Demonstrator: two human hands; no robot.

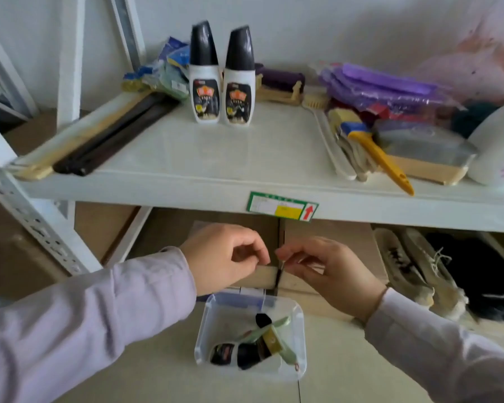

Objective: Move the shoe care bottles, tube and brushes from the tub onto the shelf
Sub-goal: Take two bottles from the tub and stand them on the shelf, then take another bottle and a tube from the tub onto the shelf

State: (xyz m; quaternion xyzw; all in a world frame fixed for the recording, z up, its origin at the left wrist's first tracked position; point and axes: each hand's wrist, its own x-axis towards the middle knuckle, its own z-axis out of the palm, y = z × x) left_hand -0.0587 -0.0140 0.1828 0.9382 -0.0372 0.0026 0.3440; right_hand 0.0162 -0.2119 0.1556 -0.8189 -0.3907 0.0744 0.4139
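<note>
Two white shoe care bottles (205, 88) (239, 91) with black caps stand upright at the back middle of the white shelf (186, 158). On the floor below sits a clear plastic tub (298, 315) holding another bottle (233, 354) lying flat, a green brush (287, 349) and a gold-and-black tube (271, 341). Above the tub, under the shelf edge, my left hand (221, 257) pinches one end of a pale wooden brush (264, 276). My right hand (332, 269) pinches its dark end from the other side.
The shelf's left holds long shoehorns (99, 141) and packets; its right holds brushes, a yellow-handled brush (381, 158), purple packets and a white bowl (498, 146). Cardboard boxes (216, 225) and shoes (413, 271) lie under the shelf. A metal upright (32, 216) stands at left.
</note>
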